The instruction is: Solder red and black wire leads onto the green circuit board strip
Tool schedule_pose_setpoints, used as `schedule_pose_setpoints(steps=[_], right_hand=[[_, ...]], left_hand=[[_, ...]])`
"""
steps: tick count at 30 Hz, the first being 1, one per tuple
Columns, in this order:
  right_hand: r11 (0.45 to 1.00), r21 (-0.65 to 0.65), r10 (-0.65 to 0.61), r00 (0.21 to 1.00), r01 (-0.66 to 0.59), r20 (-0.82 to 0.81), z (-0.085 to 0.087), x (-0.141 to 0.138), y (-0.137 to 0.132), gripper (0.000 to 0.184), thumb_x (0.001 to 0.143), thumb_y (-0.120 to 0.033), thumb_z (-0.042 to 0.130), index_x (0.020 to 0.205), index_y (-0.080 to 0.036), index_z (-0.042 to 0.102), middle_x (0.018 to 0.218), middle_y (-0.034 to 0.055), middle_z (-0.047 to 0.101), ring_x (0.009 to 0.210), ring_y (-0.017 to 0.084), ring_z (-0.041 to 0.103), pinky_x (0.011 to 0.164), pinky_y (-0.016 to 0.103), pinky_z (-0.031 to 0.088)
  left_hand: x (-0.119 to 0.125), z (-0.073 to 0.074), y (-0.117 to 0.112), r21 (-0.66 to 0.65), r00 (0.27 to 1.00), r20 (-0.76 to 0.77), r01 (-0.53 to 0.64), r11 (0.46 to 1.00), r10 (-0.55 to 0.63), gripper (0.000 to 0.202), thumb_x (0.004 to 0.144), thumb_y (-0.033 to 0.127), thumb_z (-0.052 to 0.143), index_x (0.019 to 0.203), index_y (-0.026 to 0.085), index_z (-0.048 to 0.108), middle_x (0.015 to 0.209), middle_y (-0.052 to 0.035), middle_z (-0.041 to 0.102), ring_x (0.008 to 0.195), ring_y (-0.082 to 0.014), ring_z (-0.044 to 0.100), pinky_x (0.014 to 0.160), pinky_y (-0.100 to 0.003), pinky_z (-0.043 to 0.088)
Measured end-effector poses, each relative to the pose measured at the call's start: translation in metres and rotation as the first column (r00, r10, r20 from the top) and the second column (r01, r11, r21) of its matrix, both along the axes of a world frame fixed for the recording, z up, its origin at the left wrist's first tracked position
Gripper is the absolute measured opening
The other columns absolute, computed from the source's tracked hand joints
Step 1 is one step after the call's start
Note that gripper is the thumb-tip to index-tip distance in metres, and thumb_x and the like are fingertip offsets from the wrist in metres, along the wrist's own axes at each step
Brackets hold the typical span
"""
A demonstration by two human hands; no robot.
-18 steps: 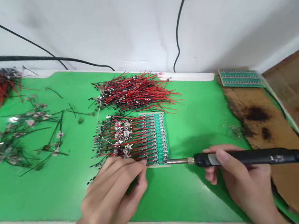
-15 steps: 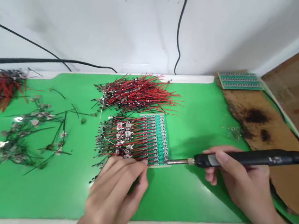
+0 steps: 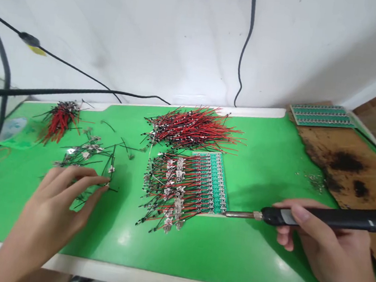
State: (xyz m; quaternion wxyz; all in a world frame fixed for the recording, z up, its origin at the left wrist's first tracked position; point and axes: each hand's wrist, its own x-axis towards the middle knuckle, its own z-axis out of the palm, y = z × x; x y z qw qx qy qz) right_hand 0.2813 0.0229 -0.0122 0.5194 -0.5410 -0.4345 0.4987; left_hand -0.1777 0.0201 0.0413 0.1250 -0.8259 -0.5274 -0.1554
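Note:
My right hand (image 3: pixel 325 247) grips a soldering iron (image 3: pixel 321 218), its tip against the near right corner of a green circuit board (image 3: pixel 218 185). Rows of red wires (image 3: pixel 192 182) run from the board's left part, with metal pieces and black ends lying beyond them. Over to the left, the thumb and forefinger of my left hand (image 3: pixel 62 203) pinch at a black wire with a small metal tab (image 3: pixel 107 185). It sits at the edge of a loose pile of such black wires (image 3: pixel 85 149), partly hidden behind this hand.
Behind the board lies a heap of red and black wires (image 3: pixel 192 128); a smaller bundle (image 3: pixel 62 120) is at the far left. On the right, a scorched brown board (image 3: pixel 347 177) carries another circuit board (image 3: pixel 323 115). Black cables (image 3: pixel 78 92) cross at the left. Solder bits (image 3: pixel 317 182) are scattered near the scorched board.
My left hand has left the wires at the circuit board and moved left to the black wire pile. The soldering iron stays at the board's corner. The view has shifted left.

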Motion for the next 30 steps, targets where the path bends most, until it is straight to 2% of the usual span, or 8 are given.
schedule_pose_setpoints(steps=[6, 12, 16, 18, 20, 25, 27, 30], right_hand=[[0.999, -0.017, -0.030, 0.999, 0.031, 0.028, -0.003, 0.001, -0.001, 0.028, 0.089, -0.049, 0.092, 0.084, -0.021, 0.091, 0.060, 0.0091, 0.074, 0.044, 0.021, 0.067, 0.038, 0.028, 0.057], [0.998, -0.045, -0.048, 0.999, 0.047, -0.013, -0.005, 0.002, 0.000, 0.028, 0.084, -0.048, 0.095, 0.083, -0.020, 0.092, 0.063, 0.0097, 0.075, 0.045, 0.021, 0.068, 0.037, 0.027, 0.056], [0.999, -0.032, -0.012, 1.000, 0.011, -0.022, -0.006, 0.002, 0.001, 0.026, 0.085, -0.047, 0.095, 0.085, -0.021, 0.092, 0.062, 0.0093, 0.075, 0.046, 0.022, 0.068, 0.038, 0.028, 0.057], [0.999, -0.030, -0.012, 1.000, 0.011, -0.015, -0.005, 0.001, 0.000, 0.026, 0.085, -0.047, 0.095, 0.084, -0.021, 0.091, 0.061, 0.0083, 0.074, 0.046, 0.021, 0.068, 0.038, 0.027, 0.057], [0.999, -0.039, -0.027, 1.000, 0.027, -0.006, -0.005, 0.000, -0.001, 0.027, 0.086, -0.048, 0.094, 0.084, -0.021, 0.091, 0.061, 0.0074, 0.073, 0.046, 0.020, 0.067, 0.038, 0.026, 0.057], [0.997, -0.061, -0.056, 0.998, 0.056, 0.000, -0.004, -0.001, -0.001, 0.030, 0.083, -0.051, 0.095, 0.083, -0.021, 0.091, 0.062, 0.0077, 0.074, 0.046, 0.020, 0.067, 0.039, 0.026, 0.056], [0.997, -0.062, -0.051, 0.999, 0.051, -0.008, -0.003, 0.000, -0.001, 0.032, 0.082, -0.051, 0.096, 0.082, -0.020, 0.090, 0.060, 0.0080, 0.073, 0.044, 0.020, 0.066, 0.037, 0.026, 0.056], [0.997, -0.078, -0.030, 0.999, 0.029, -0.013, -0.002, 0.000, 0.001, 0.030, 0.083, -0.048, 0.096, 0.082, -0.019, 0.090, 0.060, 0.0090, 0.073, 0.045, 0.021, 0.067, 0.037, 0.027, 0.056]], left_hand=[[-0.007, -0.004, 0.008, -0.139, 0.999, -0.023, 0.044, 0.989, -0.048, 0.022, 0.110, 0.028, 0.051, 0.102, 0.026, 0.072, 0.106, -0.0051, 0.072, 0.094, -0.0247, 0.062, 0.080, -0.038, 0.049], [-0.004, -0.004, 0.016, -0.220, 0.998, 0.042, -0.033, 0.975, 0.043, 0.026, 0.099, 0.020, 0.046, 0.087, 0.025, 0.068, 0.095, -0.0078, 0.073, 0.082, -0.0269, 0.057, 0.072, -0.042, 0.047], [0.002, 0.000, 0.015, -0.230, 0.960, 0.224, -0.114, 0.967, 0.167, 0.018, 0.100, 0.030, 0.051, 0.088, 0.026, 0.064, 0.107, -0.0084, 0.074, 0.101, -0.0312, 0.066, 0.086, -0.049, 0.053], [0.004, 0.003, 0.013, -0.236, 0.898, 0.357, -0.180, 0.955, 0.257, 0.019, 0.104, 0.039, 0.053, 0.092, 0.027, 0.062, 0.117, -0.0080, 0.073, 0.116, -0.0323, 0.068, 0.097, -0.052, 0.055], [0.006, 0.004, 0.011, -0.260, 0.797, 0.493, -0.249, 0.933, 0.350, 0.022, 0.106, 0.046, 0.056, 0.095, 0.027, 0.059, 0.124, -0.0066, 0.071, 0.120, -0.0307, 0.068, 0.096, -0.049, 0.056], [0.011, 0.002, 0.014, -0.304, 0.525, 0.733, -0.317, 0.898, 0.433, 0.024, 0.108, 0.052, 0.056, 0.104, 0.029, 0.057, 0.120, -0.0036, 0.067, 0.103, -0.0208, 0.066, 0.087, -0.040, 0.058], [0.013, 0.000, 0.018, -0.308, 0.470, 0.770, -0.318, 0.896, 0.432, 0.026, 0.106, 0.053, 0.059, 0.100, 0.028, 0.056, 0.110, -0.0032, 0.067, 0.098, -0.0194, 0.065, 0.085, -0.039, 0.058], [0.017, -0.003, 0.025, -0.331, 0.460, 0.760, -0.336, 0.882, 0.460, 0.032, 0.100, 0.055, 0.069, 0.099, 0.024, 0.061, 0.099, -0.0022, 0.070, 0.094, -0.0192, 0.067, 0.079, -0.036, 0.058]])
